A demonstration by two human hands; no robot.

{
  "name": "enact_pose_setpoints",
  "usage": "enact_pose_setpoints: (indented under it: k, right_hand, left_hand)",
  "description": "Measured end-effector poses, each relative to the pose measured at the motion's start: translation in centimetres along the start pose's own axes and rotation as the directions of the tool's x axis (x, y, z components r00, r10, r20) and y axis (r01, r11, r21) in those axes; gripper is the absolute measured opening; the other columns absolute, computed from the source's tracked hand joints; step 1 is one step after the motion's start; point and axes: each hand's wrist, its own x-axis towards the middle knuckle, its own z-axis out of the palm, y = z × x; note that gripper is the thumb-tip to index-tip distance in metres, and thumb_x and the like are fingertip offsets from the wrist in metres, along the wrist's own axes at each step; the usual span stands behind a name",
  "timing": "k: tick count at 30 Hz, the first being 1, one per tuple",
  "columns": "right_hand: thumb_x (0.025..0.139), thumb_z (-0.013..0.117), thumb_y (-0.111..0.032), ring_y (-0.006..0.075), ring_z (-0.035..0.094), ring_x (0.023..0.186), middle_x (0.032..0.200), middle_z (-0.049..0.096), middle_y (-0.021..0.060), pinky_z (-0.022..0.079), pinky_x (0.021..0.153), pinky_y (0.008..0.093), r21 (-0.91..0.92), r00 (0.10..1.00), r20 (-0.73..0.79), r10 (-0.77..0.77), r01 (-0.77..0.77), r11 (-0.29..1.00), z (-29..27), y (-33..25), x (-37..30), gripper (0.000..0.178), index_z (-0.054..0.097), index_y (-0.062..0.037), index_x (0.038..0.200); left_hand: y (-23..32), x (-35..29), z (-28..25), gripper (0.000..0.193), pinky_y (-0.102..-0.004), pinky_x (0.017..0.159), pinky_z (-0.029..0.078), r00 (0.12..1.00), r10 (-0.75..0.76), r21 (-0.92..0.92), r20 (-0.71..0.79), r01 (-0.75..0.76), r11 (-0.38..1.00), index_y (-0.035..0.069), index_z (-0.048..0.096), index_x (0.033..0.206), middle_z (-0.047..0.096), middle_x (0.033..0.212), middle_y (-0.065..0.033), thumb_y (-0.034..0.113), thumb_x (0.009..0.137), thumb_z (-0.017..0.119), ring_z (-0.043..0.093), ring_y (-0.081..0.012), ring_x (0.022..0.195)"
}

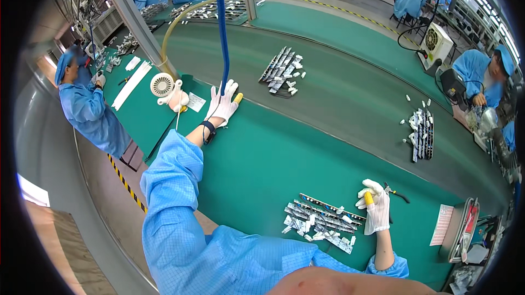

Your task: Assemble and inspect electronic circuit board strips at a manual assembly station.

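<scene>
My left hand (223, 104), in a white glove with a yellow finger cover, lies at the mat's far edge beside the conveyor, fingers spread and nothing in it. A blue coiled air hose (223, 38) hangs just above it. My right hand (377, 207), gloved the same way, rests on the green mat with fingers loosely bent and apart; I see nothing held in it. Close to its right lie cutting pliers (398, 193), partly hidden by the hand. Left of it is a pile of narrow circuit board strips (322, 219) with white connectors and wires.
On the conveyor (339, 110) sit two more strip piles, one in the middle (281, 71) and one at right (421, 133). A small white fan (167, 88) stands left. A metal tool box (462, 232) is at right. Co-workers in blue stand at left (90, 103) and right (481, 79).
</scene>
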Motion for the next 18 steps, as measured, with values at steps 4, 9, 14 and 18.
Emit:
enact_pose_setpoints:
  k: [4,9,14,18]
  right_hand:
    - [0.093,0.054,-0.018,0.0126,0.061,0.062,0.084,0.061,0.0085,0.051,0.053,0.0219,-0.001,1.0,-0.015,0.017,-0.017,1.0,-1.3,0.8,-0.4,0.034,0.05,-0.0007,0.121]
    - [0.089,0.048,0.004,0.0111,0.061,0.067,0.088,0.061,0.0063,0.051,0.06,0.0217,0.191,0.994,0.065,0.093,-0.104,0.976,-0.9,0.0,-0.9,0.033,0.053,-0.0035,0.121]
    - [0.089,0.047,0.005,0.0123,0.06,0.068,0.087,0.061,0.0073,0.052,0.061,0.0232,0.155,0.99,0.075,0.121,-0.131,0.979,-1.2,0.2,-0.8,0.032,0.054,-0.0035,0.12]
    - [0.091,0.045,0.001,0.0112,0.059,0.067,0.088,0.06,0.0073,0.051,0.061,0.0219,0.155,0.99,-0.003,0.144,-0.142,0.978,-1.8,-0.2,-1.7,0.031,0.052,-0.0021,0.121]
  left_hand:
    - [1.3,1.1,0.6,0.06,-0.0433,0.109,0.025,0.999,0.035,-0.092,-0.026,-0.037,0.995,0.011,0.043,0.133,0.039,0.141,-0.0124,0.007,0.076,0.059,0.029,-0.0339,0.135]
    - [0.2,-0.7,-0.7,0.046,-0.0422,0.109,0.025,0.992,0.067,-0.19,-0.107,-0.087,0.978,0.009,0.045,0.132,0.042,0.139,-0.0153,0.015,0.088,0.056,0.035,-0.0355,0.13]
    - [-2.5,-1.2,3.1,0.045,-0.0453,0.109,0.022,0.983,0.108,-0.106,-0.149,-0.125,0.987,0.007,0.044,0.132,0.043,0.137,-0.0152,0.016,0.089,0.056,0.035,-0.0366,0.129]
    - [3.6,0.7,-1.7,0.044,-0.0447,0.108,0.024,0.999,0.013,0.012,0.032,-0.014,1.0,0.006,0.046,0.129,0.046,0.134,-0.0163,0.018,0.087,0.053,0.036,-0.0372,0.127]
